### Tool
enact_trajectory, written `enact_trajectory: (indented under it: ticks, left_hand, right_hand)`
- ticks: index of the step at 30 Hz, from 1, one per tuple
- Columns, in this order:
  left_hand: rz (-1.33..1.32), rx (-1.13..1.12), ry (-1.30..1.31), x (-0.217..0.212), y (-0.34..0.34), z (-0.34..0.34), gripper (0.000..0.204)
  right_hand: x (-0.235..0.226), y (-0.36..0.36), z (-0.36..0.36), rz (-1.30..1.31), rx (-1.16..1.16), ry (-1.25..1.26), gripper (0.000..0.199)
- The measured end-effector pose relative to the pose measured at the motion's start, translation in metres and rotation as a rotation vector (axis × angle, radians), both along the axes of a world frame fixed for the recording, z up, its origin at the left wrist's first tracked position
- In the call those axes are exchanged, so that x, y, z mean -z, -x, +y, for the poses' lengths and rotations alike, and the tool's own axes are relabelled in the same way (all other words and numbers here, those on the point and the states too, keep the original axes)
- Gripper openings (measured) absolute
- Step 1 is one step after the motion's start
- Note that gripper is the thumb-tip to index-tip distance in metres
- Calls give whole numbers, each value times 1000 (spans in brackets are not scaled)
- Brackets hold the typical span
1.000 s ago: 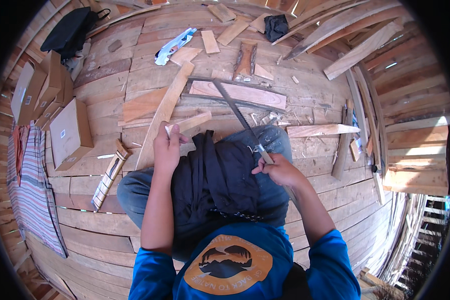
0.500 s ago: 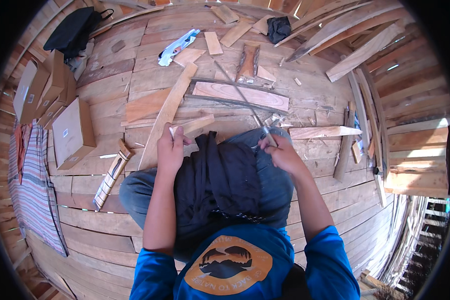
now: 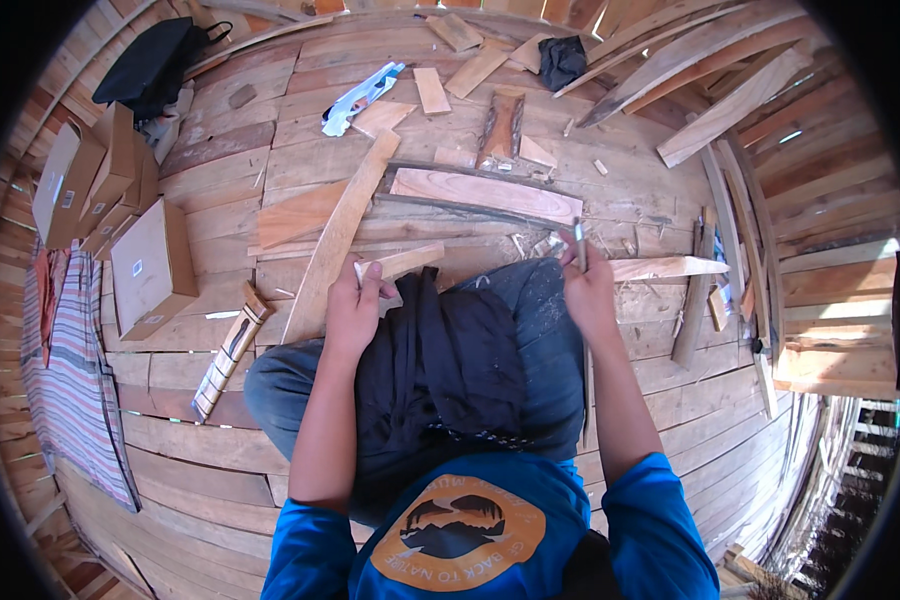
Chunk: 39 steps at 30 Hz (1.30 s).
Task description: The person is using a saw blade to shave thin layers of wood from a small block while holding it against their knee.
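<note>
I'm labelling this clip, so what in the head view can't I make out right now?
Head view: the middle of the tool in the right hand, covered by that hand; its blade is too thin or blurred to tell.
Head view: the near end of the short wood strip in the left hand, covered by that hand.
Head view: the feet, hidden by dark cloth and bent legs.

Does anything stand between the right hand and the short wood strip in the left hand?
Nothing visible stands between the right hand, gripping a tool handle, and the short wood strip in the left hand; the dark cloth lies below that line in the view.
</note>
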<state>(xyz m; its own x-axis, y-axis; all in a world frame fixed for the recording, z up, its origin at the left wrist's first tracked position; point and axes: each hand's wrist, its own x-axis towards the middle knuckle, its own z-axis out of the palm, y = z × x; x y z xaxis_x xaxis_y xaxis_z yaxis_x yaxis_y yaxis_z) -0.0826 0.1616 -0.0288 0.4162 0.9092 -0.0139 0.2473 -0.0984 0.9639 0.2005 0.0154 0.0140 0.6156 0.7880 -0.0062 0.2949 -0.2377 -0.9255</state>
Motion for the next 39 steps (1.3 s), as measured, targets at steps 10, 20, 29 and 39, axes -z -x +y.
enact_trajectory:
  ticks: [10,20,29,39]
  left_hand:
    - [20,7,-26,-3,-3,-2,24]
    - [21,23,-9,-5,1,-2,22]
    - [-199,71,228,7,3,-1,22]
    - [-270,169,341,-3,1,-4,22]
  right_hand:
    - [-20,3,-24,247,-169,438,6]
    - [-27,-22,-30,506,-171,436,10]
    - [-3,-16,-35,193,-107,147,12]
    - [5,-11,-45,663,-98,301,6]
